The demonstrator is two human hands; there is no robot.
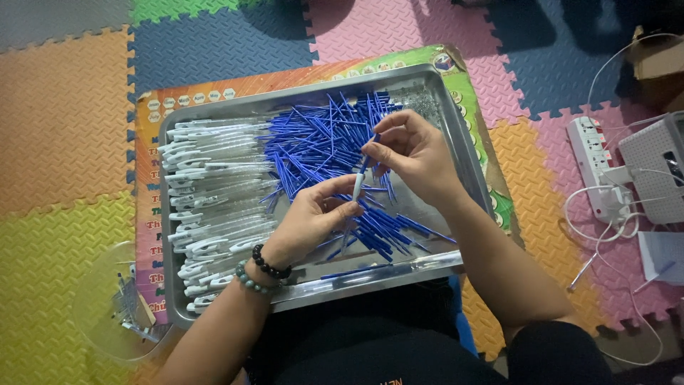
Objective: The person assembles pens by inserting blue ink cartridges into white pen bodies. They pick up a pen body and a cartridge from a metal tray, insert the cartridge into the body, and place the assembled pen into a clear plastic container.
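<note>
Floor: foam puzzle mats (64,121) in orange, yellow, blue, pink and green, locked edge to edge across the whole view
Poster: a colourful printed sheet (153,214) lies flat on the mats under the tray, showing along its left and top edges
Tray: a steel tray (467,153) rests partly on the person's lap, its near rim over dark clothing
Clear barrels: white-clipped pen barrels (214,185) packed in rows along the tray's left half
Refills: a loose heap of blue refills (320,139) fills the tray's middle and spills toward the near rim, between and beneath the hands
Right-side clutter: a white power strip (595,160) with looping white cables (605,228) lies on the mats well apart from the tray, beside a pale perforated box (652,150)
Plastic lid: a clear round dish (107,306) with small parts sits by the tray's near-left corner
Left hand: left hand (310,221), bead bracelets at the wrist, pinches a white pen tip (358,187) upright above the heap
Right hand: right hand (413,150) pinches one blue refill (368,158), its lower end meeting the white tip
</note>
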